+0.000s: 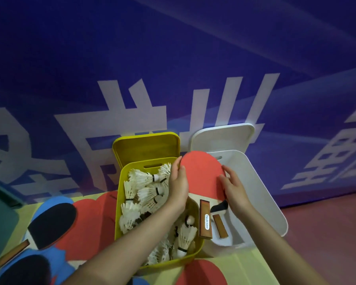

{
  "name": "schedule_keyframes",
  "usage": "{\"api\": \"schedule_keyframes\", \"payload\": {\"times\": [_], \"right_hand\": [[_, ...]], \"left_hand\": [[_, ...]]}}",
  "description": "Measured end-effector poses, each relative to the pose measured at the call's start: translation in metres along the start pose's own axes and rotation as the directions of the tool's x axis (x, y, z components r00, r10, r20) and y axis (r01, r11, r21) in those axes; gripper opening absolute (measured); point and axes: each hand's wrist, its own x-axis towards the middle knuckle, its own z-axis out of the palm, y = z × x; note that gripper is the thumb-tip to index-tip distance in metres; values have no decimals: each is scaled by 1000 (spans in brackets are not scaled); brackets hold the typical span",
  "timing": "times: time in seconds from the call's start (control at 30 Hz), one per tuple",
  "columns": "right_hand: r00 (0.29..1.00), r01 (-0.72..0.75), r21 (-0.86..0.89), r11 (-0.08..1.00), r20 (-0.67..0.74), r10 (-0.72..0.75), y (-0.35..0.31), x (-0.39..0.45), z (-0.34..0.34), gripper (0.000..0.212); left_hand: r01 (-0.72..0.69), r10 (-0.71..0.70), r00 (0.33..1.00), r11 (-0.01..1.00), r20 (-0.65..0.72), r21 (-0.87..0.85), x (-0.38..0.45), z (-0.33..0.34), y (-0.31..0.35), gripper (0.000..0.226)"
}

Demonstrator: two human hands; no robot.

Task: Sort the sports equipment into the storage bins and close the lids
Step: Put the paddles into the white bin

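A red table tennis paddle lies tilted over the near-left part of the white bin, its wooden handle pointing toward me. My left hand holds the paddle's left edge, reaching over the yellow bin. My right hand rests on the paddle's right edge, fingers fairly straight. Several white shuttlecocks fill the yellow bin. A second paddle's handle shows inside the white bin. The yellow lid and the white lid stand behind their bins.
On the floor mat at the left lies a black-faced paddle with a wooden handle; another dark paddle lies below it. A dark green container stands at the far left. A blue banner wall rises behind the bins.
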Motion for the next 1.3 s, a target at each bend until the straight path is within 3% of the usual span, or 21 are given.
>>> {"api": "schedule_keyframes", "payload": {"times": [0.1,0.2,0.37,0.47,0.6,0.73,0.83,0.9,1.0,1.1,1.2,1.3], "right_hand": [[994,-86,160,983,-52,95,11,-1,-12,32],[977,-177,321,930,-59,206,18,7,-29,30],[930,-104,139,985,-337,146,21,27,-53,37],[910,-138,15,990,-392,132,36,45,-51,40],[951,-181,-151,972,-280,133,67,65,-24,40],[955,-227,-224,948,-243,171,101,78,4,41],[930,-305,-262,916,-289,227,118,85,6,41],[935,-315,-385,867,-284,213,126,88,6,48],[945,-320,-602,732,-261,198,135,91,7,67],[937,-349,-644,681,-227,266,141,93,7,73],[936,-344,-690,636,-201,288,143,96,4,75],[929,-359,-752,553,-230,290,126,97,9,62]], "left_hand": [[-12,-2,992,995,126,104,-16,6,1,38],[-144,90,979,941,185,305,-16,-11,11,39],[-291,321,947,825,23,485,13,-85,12,34],[-167,281,955,776,-96,609,27,-134,-3,33],[62,132,973,641,-190,765,34,-174,-37,44],[192,-91,978,734,-186,652,30,-176,-52,58],[132,-44,986,793,-161,595,27,-173,-55,45],[122,-18,982,818,-187,563,28,-175,-58,40],[132,-16,975,845,-222,518,30,-176,-62,39],[125,-8,972,864,-234,489,28,-174,-62,41],[149,-24,964,873,-265,465,26,-169,-58,47],[171,-44,957,885,-288,433,26,-169,-57,49]]}}
